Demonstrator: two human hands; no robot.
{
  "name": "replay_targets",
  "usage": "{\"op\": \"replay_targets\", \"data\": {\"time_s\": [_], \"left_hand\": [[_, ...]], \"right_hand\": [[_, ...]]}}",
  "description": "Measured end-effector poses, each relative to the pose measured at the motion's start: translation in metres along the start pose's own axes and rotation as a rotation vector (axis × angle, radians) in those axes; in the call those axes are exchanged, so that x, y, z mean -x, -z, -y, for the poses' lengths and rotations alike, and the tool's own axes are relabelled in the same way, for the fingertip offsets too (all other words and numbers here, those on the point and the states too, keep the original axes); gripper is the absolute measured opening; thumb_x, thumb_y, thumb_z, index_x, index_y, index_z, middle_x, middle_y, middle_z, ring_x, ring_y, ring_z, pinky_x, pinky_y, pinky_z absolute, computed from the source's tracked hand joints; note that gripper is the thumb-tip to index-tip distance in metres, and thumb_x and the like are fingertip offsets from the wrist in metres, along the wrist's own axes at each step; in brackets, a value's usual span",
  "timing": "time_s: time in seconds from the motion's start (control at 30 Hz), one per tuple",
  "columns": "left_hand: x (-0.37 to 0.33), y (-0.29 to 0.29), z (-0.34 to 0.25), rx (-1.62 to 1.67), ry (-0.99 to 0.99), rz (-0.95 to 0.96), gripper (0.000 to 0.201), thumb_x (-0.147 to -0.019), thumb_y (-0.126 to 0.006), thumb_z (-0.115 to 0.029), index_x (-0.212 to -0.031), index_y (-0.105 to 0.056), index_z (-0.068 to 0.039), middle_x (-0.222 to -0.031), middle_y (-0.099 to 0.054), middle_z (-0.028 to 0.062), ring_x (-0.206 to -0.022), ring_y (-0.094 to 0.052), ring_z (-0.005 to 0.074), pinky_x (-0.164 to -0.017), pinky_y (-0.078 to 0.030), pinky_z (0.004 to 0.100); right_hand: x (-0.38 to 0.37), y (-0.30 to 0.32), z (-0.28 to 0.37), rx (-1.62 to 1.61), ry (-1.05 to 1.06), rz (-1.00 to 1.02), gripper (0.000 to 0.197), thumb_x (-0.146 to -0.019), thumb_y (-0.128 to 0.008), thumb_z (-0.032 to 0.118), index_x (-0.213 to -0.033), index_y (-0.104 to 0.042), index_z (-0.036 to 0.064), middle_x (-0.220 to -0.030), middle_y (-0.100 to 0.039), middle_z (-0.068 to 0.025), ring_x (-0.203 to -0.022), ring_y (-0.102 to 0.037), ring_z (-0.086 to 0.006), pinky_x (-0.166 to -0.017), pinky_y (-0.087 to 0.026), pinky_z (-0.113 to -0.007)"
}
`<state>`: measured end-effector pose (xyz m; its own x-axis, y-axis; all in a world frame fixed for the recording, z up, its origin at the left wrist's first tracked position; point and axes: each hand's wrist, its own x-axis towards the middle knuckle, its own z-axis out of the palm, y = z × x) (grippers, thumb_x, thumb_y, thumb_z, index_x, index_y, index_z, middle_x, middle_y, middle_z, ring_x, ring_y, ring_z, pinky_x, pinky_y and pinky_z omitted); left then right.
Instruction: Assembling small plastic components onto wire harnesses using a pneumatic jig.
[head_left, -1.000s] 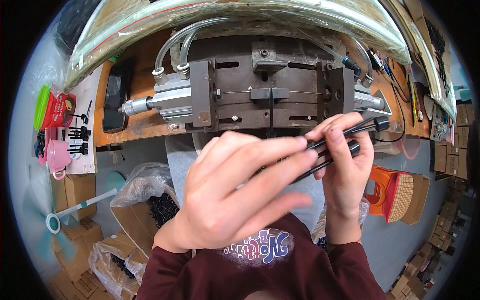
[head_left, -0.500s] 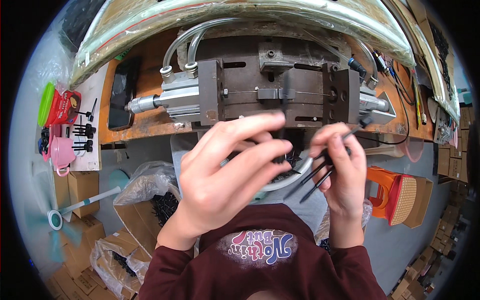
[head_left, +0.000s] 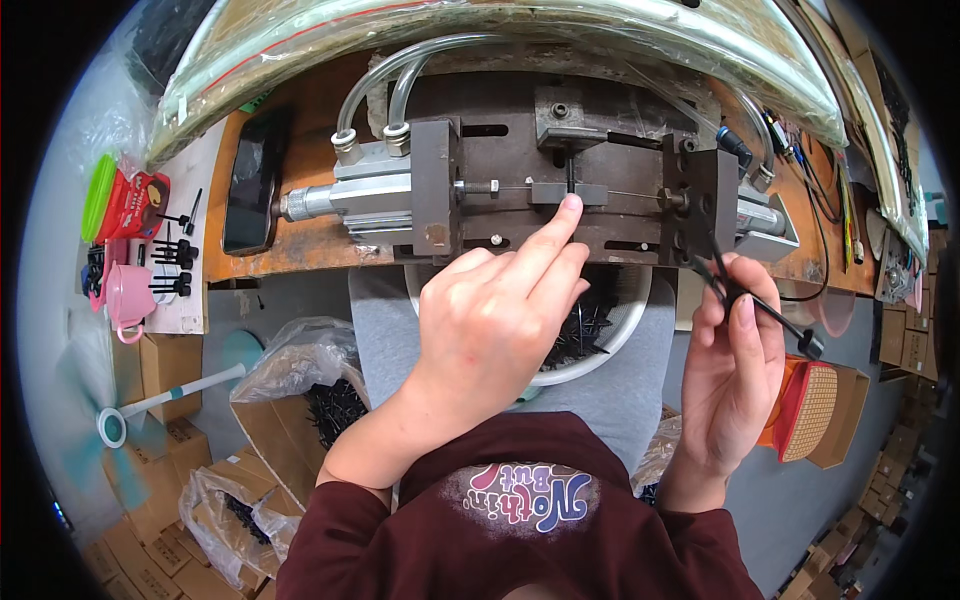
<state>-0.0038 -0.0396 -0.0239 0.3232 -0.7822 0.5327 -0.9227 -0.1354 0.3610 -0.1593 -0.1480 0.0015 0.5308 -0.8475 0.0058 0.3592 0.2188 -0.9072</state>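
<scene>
My left hand (head_left: 500, 310) reaches to the middle of a dark metal fixture (head_left: 500, 222). Its index finger is stretched out, the tip against the near end of a slim black rod (head_left: 571, 170). That rod lies across a small grey metal block (head_left: 545, 193) and runs toward the bracket (head_left: 562, 125) behind it. The other fingers are bent, and I see nothing in them. Off to the right, my right hand (head_left: 735, 350) is closed around several black rods (head_left: 775, 312) with knobbed ends, which point different ways.
Between my legs rests a white basin (head_left: 632, 325) of black parts. Air cylinders (head_left: 375, 195) flank the fixture. A phone (head_left: 252, 185) lies left on the wooden bench. Cartons (head_left: 275, 440) and a fan (head_left: 112, 428) stand at left, an orange-red stool (head_left: 805, 410) at right.
My left hand has moved forward to the fixture, and a black rod now lies across the block. My right hand has shifted right with its rods, which have turned.
</scene>
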Motion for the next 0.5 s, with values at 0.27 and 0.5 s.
{"op": "replay_targets", "data": {"time_s": [0.27,0.5], "left_hand": [[0.002,-0.006,-0.028,0.268,-0.16,-0.229,0.04,-0.065,-0.086,-0.015,-0.101,-0.071,-0.004,-0.098,-0.067,0.006,-0.074,-0.066,0.0232,-0.062,-0.054,0.0306],[0.0,-0.012,-0.024,0.406,-0.065,-0.209,0.044,-0.06,-0.086,-0.015,-0.1,-0.07,-0.005,-0.095,-0.065,0.007,-0.074,-0.064,0.0246,-0.064,-0.053,0.0329]], "right_hand": [[0.008,-0.019,-0.024,-0.02,0.041,0.121,0.03,-0.1,-0.05,0.007,-0.126,-0.054,-0.0071,-0.137,-0.05,-0.0186,-0.111,-0.061,-0.0228,-0.098,-0.048,-0.032],[0.009,-0.016,-0.033,0.021,0.045,0.243,0.04,-0.106,-0.038,0.018,-0.135,-0.047,-0.0077,-0.139,-0.049,-0.0201,-0.125,-0.054,-0.0307,-0.108,-0.04,-0.042]]}}
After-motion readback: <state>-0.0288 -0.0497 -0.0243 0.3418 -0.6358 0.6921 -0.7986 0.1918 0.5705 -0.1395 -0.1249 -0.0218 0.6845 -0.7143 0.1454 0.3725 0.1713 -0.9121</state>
